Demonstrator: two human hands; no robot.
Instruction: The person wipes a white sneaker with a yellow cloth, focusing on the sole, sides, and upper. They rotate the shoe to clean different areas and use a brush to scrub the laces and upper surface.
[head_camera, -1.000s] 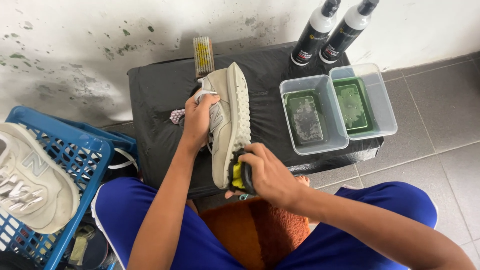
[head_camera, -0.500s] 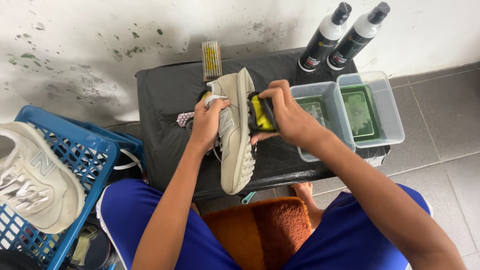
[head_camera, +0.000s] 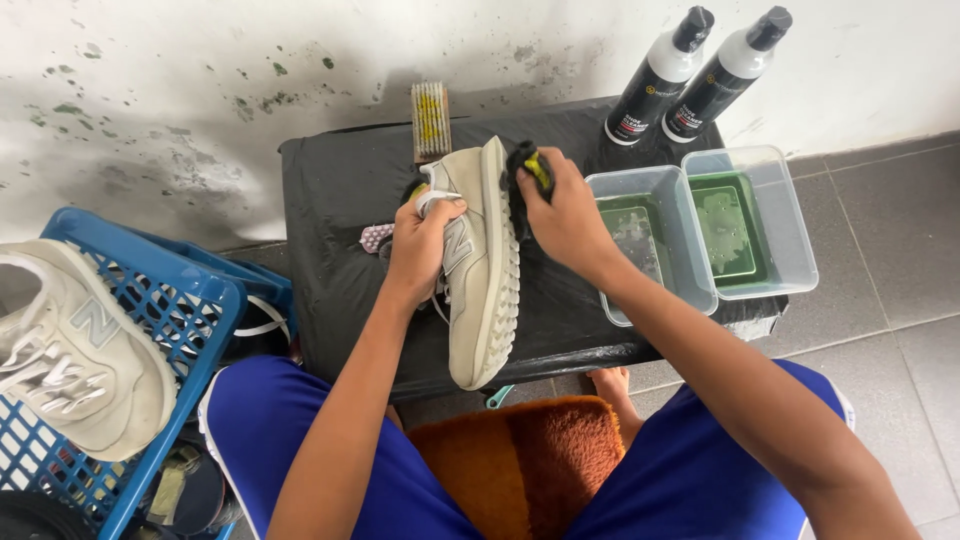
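This looks like a small shoe-cleaning spot at a home. The white wall (head_camera: 150, 90) is stained and the floor (head_camera: 890, 250) has grey tiles. Past the fingers stand two spray bottles (head_camera: 690, 75). Left of the fingers, a blue basket (head_camera: 170, 300) holds another shoe (head_camera: 80, 350).

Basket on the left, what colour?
Blue basket, latticed plastic; head view.
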